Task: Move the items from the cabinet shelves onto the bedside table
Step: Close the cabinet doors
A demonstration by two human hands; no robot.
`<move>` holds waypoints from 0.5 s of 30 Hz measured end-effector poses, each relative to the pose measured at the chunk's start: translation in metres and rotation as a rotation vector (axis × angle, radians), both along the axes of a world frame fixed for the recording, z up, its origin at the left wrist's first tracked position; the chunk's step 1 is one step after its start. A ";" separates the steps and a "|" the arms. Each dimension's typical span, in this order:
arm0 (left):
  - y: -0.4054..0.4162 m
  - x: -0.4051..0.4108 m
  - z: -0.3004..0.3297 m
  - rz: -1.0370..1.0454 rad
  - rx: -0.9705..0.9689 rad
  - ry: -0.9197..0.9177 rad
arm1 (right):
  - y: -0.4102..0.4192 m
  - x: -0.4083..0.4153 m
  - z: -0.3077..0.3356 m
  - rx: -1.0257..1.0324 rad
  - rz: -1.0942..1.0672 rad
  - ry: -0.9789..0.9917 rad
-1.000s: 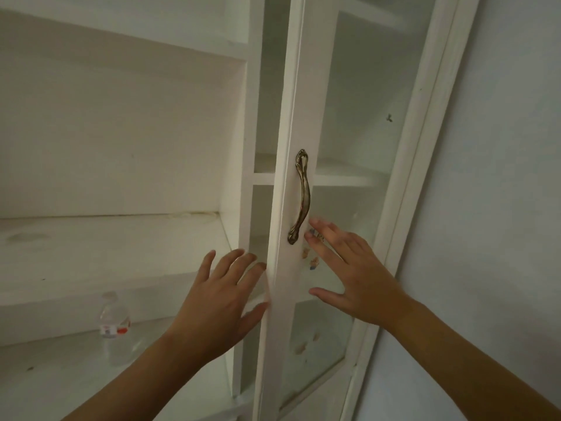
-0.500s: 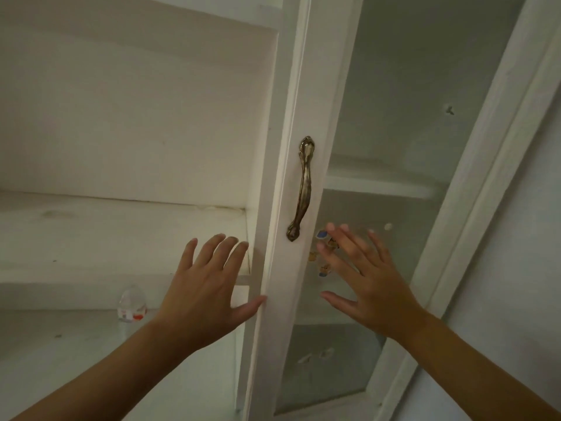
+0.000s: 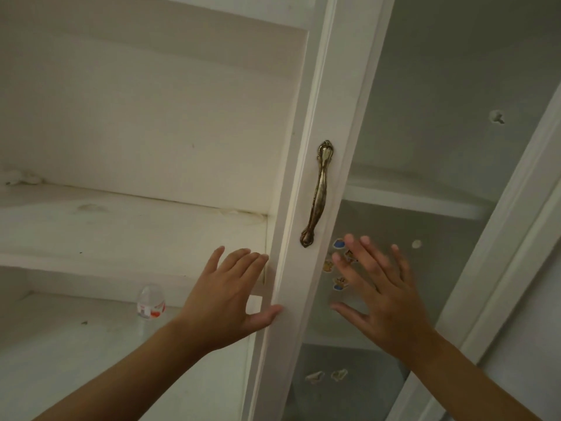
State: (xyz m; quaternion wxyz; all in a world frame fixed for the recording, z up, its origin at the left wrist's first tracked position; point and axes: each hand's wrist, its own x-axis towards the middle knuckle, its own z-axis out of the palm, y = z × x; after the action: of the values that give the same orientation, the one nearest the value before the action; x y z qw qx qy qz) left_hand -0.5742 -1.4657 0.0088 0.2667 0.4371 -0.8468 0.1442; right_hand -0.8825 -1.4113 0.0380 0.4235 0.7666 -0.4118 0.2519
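Overhead, left hand (image 3: 223, 299) spread, thumb on glass door (image 3: 303, 268) edge. Right hand (image 3: 385, 302) spread flat against pane. Water bottle (image 3: 151, 305) upright on lower cabinet shelf (image 3: 60, 338).

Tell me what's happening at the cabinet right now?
A person stands at an open white cabinet. The left hand is spread, its thumb against the edge of the glass door; the right hand is spread flat at the pane, below the brass handle. Neither has a grip on anything. A small water bottle stands on the lower shelf.
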 end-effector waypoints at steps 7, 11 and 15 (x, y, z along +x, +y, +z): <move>-0.008 0.002 -0.006 -0.070 0.114 0.125 | -0.010 0.000 -0.008 -0.025 0.013 -0.045; -0.012 0.000 -0.009 -0.061 0.103 0.154 | -0.012 0.000 -0.007 -0.035 0.004 -0.040; -0.013 0.000 -0.012 -0.057 0.106 0.199 | -0.014 0.000 -0.008 -0.049 0.006 -0.057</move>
State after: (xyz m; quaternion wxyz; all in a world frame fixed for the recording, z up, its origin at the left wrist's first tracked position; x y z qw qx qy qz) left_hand -0.5744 -1.4783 -0.0029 0.3299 0.4384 -0.8347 0.0476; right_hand -0.8821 -1.4253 0.0303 0.4297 0.7497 -0.4148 0.2849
